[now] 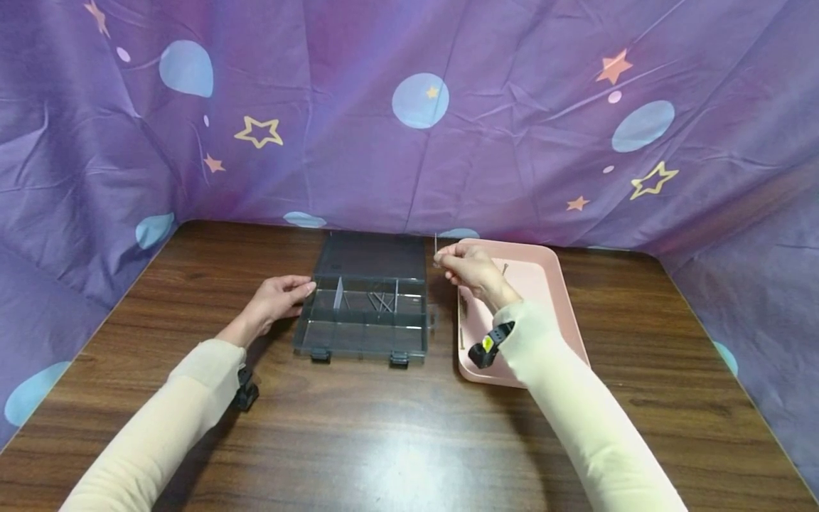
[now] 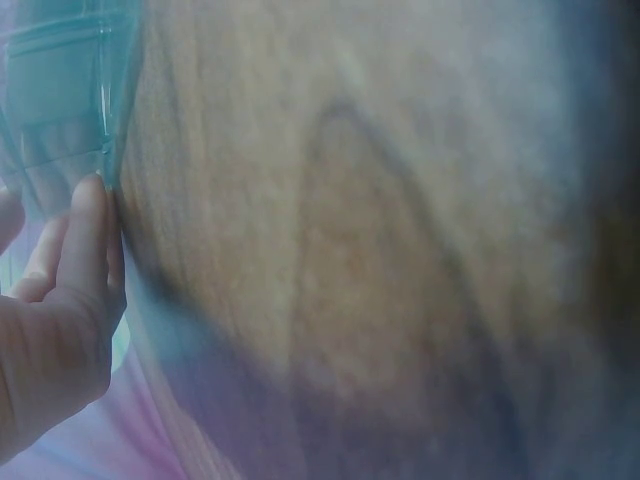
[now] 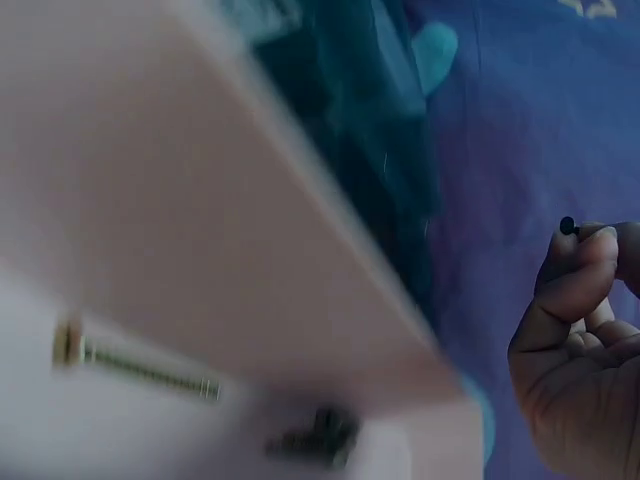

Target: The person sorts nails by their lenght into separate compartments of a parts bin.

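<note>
In the head view my right hand (image 1: 473,270) pinches a thin nail (image 1: 436,245) between thumb and fingers, above the left far edge of the pink tray (image 1: 568,306). The nail stands upright, and its dark round head (image 3: 568,226) shows in the right wrist view. My left hand (image 1: 274,304) touches the left side of a clear dark plastic compartment box (image 1: 365,336) with fairly straight fingers (image 2: 85,225). The box's lid (image 1: 374,254) lies open toward the back. Several thin nails (image 1: 381,302) lie crossed in its middle compartment.
A brass-coloured bolt (image 3: 150,372) and a dark, blurred piece of hardware (image 3: 318,438) lie in the tray. White dividers (image 1: 338,293) stand in the box. Two latches (image 1: 399,360) face the front. A purple patterned cloth (image 1: 358,163) hangs behind the wooden table (image 1: 333,434).
</note>
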A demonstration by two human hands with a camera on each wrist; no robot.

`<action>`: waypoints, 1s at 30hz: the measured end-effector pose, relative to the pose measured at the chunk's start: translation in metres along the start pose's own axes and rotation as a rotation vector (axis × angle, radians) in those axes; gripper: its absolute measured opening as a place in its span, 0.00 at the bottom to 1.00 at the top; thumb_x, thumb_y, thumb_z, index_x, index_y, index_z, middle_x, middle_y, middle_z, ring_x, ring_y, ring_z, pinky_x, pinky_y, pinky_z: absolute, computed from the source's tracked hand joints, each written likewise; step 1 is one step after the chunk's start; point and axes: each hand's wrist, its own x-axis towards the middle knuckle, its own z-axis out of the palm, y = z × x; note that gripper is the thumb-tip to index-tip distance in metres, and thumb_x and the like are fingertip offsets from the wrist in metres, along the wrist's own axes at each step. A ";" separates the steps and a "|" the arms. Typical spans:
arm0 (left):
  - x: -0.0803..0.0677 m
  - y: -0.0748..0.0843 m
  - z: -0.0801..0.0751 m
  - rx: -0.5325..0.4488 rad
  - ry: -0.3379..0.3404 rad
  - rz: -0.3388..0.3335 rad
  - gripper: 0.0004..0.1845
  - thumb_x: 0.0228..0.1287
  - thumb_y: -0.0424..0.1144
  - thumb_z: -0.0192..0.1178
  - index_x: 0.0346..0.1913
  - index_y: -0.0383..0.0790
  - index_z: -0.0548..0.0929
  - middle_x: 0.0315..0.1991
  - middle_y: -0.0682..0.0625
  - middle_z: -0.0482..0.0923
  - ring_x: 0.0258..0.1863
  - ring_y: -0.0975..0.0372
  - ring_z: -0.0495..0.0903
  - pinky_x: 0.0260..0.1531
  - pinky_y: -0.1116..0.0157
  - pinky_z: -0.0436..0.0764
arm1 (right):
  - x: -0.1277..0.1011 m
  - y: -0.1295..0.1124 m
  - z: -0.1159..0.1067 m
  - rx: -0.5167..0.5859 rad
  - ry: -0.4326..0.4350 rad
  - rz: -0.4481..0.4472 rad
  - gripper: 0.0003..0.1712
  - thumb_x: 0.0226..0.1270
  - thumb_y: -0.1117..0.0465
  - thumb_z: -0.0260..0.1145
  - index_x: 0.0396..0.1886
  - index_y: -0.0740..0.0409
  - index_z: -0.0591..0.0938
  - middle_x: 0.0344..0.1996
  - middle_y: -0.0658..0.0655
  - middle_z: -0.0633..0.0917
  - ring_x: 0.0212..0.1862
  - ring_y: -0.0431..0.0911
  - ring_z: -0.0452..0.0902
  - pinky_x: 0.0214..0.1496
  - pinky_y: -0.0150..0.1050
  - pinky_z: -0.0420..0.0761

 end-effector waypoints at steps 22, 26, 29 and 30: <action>-0.002 0.002 -0.001 -0.004 -0.021 -0.007 0.28 0.71 0.44 0.51 0.67 0.31 0.65 0.66 0.36 0.64 0.63 0.51 0.66 0.47 0.69 0.80 | -0.011 0.002 0.062 -0.215 -0.146 -0.044 0.04 0.60 0.70 0.62 0.31 0.67 0.82 0.17 0.46 0.80 0.15 0.36 0.63 0.15 0.25 0.62; -0.002 0.003 -0.002 -0.008 -0.032 -0.012 0.28 0.71 0.44 0.51 0.67 0.32 0.64 0.67 0.37 0.63 0.65 0.50 0.64 0.50 0.66 0.79 | -0.011 0.005 0.066 -0.278 -0.145 -0.087 0.05 0.60 0.71 0.63 0.32 0.71 0.83 0.21 0.52 0.85 0.16 0.37 0.67 0.16 0.25 0.65; -0.003 0.003 -0.002 -0.007 -0.032 -0.013 0.28 0.71 0.44 0.51 0.67 0.32 0.64 0.67 0.37 0.63 0.65 0.50 0.64 0.51 0.65 0.79 | -0.012 0.006 0.069 -0.309 -0.131 -0.101 0.05 0.61 0.72 0.63 0.31 0.72 0.84 0.23 0.57 0.87 0.17 0.37 0.70 0.16 0.25 0.66; -0.003 0.002 -0.002 -0.007 -0.032 -0.013 0.28 0.71 0.44 0.51 0.67 0.32 0.64 0.67 0.37 0.63 0.65 0.50 0.64 0.51 0.65 0.79 | -0.011 0.006 0.070 -0.307 -0.124 -0.099 0.05 0.61 0.72 0.63 0.31 0.72 0.84 0.24 0.58 0.87 0.17 0.37 0.71 0.16 0.25 0.66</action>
